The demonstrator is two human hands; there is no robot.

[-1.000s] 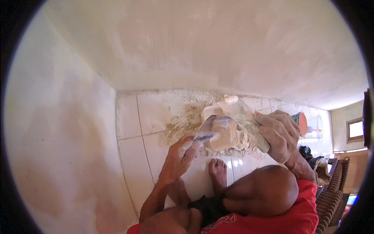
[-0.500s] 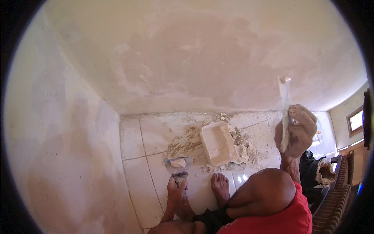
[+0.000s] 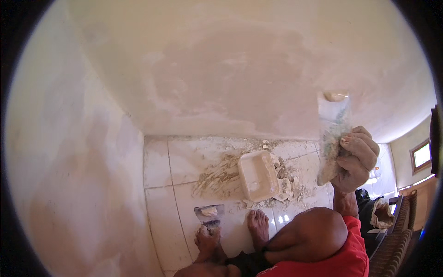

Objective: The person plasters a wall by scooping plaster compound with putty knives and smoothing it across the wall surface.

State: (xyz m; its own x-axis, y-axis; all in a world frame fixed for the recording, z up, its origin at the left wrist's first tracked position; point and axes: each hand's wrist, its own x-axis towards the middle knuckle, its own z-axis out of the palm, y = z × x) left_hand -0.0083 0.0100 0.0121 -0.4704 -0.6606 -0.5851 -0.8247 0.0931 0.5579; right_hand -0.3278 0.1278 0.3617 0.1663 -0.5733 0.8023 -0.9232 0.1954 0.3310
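Observation:
Raised in front of the far wall, my right hand (image 3: 355, 157) is closed around the lower part of a wide flat putty scraper (image 3: 333, 117). The scraper's broad face shows, smeared white, with a dab of putty (image 3: 335, 96) along its top edge. Low on the left, my left hand (image 3: 207, 236) grips the handle of a second putty knife (image 3: 201, 213), close to my foot. A pale lump of putty (image 3: 210, 211) lies on that blade. Between the hands, a cream rectangular tub (image 3: 259, 177) rests on the tiled floor.
Plaster crumbs (image 3: 290, 187) and smears surround the tub on the white tiles (image 3: 159, 207). My bare foot (image 3: 257, 224) stands just in front of it. The far wall (image 3: 230, 69) carries a damp-looking patch. A woven chair (image 3: 392, 244) and an open bag (image 3: 382, 213) are at right.
My right hand has turned the scraper from nearly edge-on to broad face showing, its tip shifting slightly left. My left hand and its putty knife have dropped lower in the picture.

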